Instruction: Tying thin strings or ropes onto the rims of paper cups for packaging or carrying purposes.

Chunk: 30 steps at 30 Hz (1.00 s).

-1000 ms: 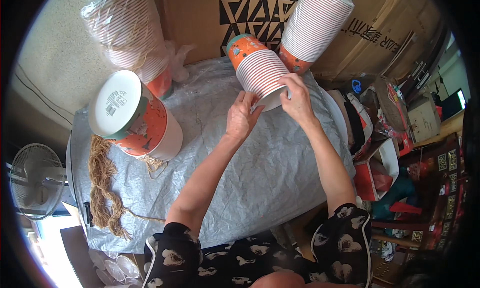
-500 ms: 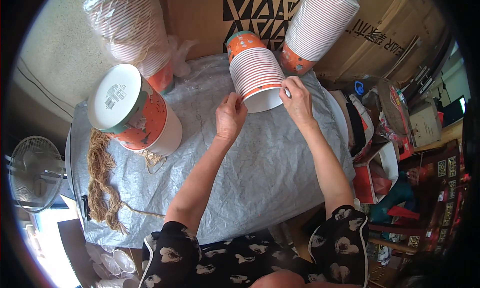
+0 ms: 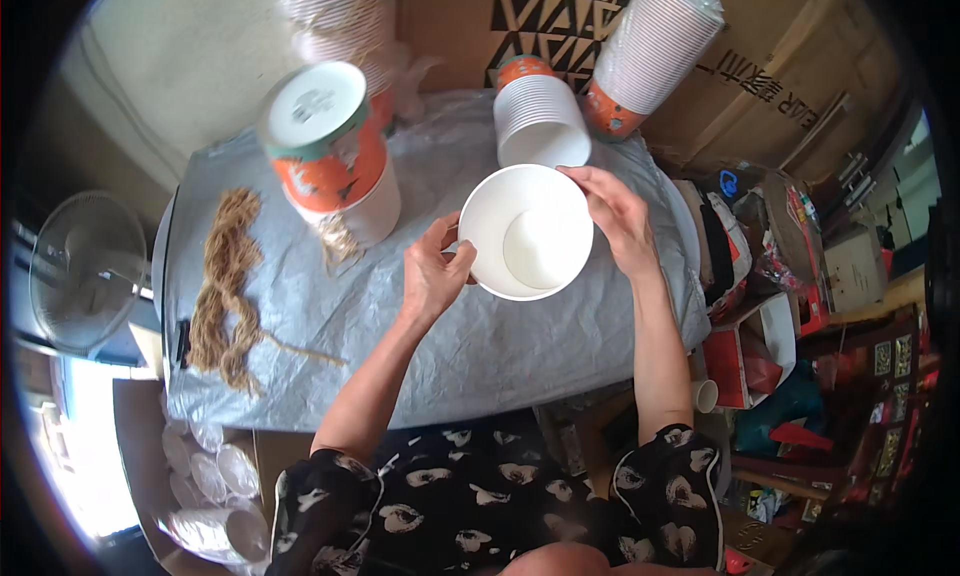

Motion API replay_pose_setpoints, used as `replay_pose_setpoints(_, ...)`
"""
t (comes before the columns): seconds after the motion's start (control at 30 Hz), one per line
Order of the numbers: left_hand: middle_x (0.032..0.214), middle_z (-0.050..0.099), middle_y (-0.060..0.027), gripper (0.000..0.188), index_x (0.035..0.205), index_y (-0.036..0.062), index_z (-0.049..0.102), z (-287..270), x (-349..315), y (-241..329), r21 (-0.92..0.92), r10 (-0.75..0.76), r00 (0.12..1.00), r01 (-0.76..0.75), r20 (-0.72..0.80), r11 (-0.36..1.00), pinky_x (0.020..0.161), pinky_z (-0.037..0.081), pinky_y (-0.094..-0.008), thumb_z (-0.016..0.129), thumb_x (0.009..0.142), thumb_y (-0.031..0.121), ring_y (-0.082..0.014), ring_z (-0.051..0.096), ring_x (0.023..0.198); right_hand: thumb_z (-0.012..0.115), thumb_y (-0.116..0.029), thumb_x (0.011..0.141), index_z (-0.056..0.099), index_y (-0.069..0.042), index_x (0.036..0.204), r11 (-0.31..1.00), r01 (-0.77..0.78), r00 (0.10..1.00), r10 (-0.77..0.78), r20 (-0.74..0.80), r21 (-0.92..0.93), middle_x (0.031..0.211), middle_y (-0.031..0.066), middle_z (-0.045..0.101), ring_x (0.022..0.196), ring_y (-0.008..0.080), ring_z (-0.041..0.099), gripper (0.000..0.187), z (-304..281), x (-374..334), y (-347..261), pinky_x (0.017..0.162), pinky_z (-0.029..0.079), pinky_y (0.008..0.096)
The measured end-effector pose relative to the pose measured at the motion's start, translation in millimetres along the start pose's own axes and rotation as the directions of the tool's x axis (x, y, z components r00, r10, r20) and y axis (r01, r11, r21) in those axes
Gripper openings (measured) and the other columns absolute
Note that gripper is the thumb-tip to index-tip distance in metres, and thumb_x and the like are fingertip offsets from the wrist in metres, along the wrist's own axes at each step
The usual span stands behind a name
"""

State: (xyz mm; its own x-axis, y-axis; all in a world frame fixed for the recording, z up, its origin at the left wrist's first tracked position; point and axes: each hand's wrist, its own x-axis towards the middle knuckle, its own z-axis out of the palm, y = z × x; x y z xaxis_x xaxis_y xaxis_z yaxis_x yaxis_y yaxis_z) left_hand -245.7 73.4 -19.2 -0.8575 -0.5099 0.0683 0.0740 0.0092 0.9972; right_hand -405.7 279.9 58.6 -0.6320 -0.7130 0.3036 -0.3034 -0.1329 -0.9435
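Observation:
Between my two hands is a single paper bucket (image 3: 540,241), its white inside and round rim facing me. My left hand (image 3: 435,276) grips its left side, thumb at the rim. On the right, my right hand (image 3: 620,221) holds the upper right edge with bent fingers. The bucket's outer wall is hidden. Just beyond lies a nested stack of paper buckets (image 3: 543,106), open end toward me and an orange patterned base at the far end. To the left, an orange, green and white bucket (image 3: 345,181) stands upside down over a white one, with pale strands poking out below.
Plastic-wrapped bucket stacks stand at the back left (image 3: 340,21) and back right (image 3: 655,51). Tan twine (image 3: 225,286) lies on the grey sheet (image 3: 430,366) covering the table. Left is a fan (image 3: 85,271); below it, a carton holds clear tubs (image 3: 225,476). A red-white box (image 3: 745,356) sits right.
One bucket has come off the open end of the lying stack, toward me, and its mouth now faces up at me. Both hands moved nearer with it. The view has shifted.

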Motion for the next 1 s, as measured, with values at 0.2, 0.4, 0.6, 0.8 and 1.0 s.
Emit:
replay_pose_setpoints(0.2,0.107,0.074,-0.0184,0.045,0.135,-0.0086,0.056,-52,-84,7,-0.064,-0.163,0.986,0.164,0.018,0.984,0.061,0.062,-0.0326,0.056,0.093,0.006,-0.0215,0.074,0.078,0.094,-0.061,0.059,0.035,0.006,0.154,1.0,-0.012,0.997,0.01,0.078,0.019,0.151,0.0184,0.049,0.143,0.03,0.043,0.13,67,-81,17,0.12,0.033,0.0441)
replay_pose_setpoints(0.4,0.101,0.074,-0.0151,0.046,0.138,-0.0094,0.052,-84,-166,-11,-0.097,-0.296,0.955,0.295,0.002,0.951,0.059,0.058,-0.0293,0.057,0.095,0.006,-0.0183,0.071,0.075,0.099,-0.053,0.055,0.032,-0.002,0.158,0.987,-0.144,0.984,0.135,0.119,0.074,0.151,0.0156,0.048,0.142,0.0299,0.044,0.132,126,-129,26,0.119,0.036,0.0451)
replay_pose_setpoints(0.6,0.101,0.073,-0.0135,0.05,0.142,-0.0084,0.047,-109,-198,-51,-0.202,-0.313,0.949,0.312,0.027,0.928,0.06,0.056,-0.0282,0.057,0.094,0.005,-0.0168,0.071,0.079,0.083,-0.063,0.075,0.043,0.006,0.149,0.939,0.056,0.998,-0.049,0.029,-0.341,0.143,0.0224,0.054,0.132,0.0363,0.053,0.109,168,-149,32,0.111,0.043,0.0476)
replay_pose_setpoints(0.8,0.117,0.07,-0.0151,0.05,0.142,-0.006,0.047,-125,-206,-72,-0.22,-0.301,0.953,0.303,0.044,0.927,0.091,0.056,-0.033,0.06,0.095,0.005,-0.019,0.069,0.105,0.058,-0.082,0.084,0.051,0.006,0.141,0.743,0.261,0.962,-0.249,0.108,-0.616,0.135,0.0239,0.059,0.122,0.0397,0.059,0.105,189,-152,27,0.102,0.048,0.0495)
replay_pose_setpoints(1.0,0.125,0.068,-0.0124,0.047,0.143,-0.0034,0.05,-107,-169,-91,-0.535,-0.241,0.97,0.217,0.025,0.817,0.094,0.054,-0.0308,0.064,0.101,0.011,-0.0151,0.066,0.111,0.054,-0.085,0.084,0.05,0.005,0.142,0.787,0.24,0.969,-0.228,0.095,-0.569,0.137,0.0233,0.058,0.123,0.0382,0.059,0.108,184,-157,39,0.103,0.048,0.0494)
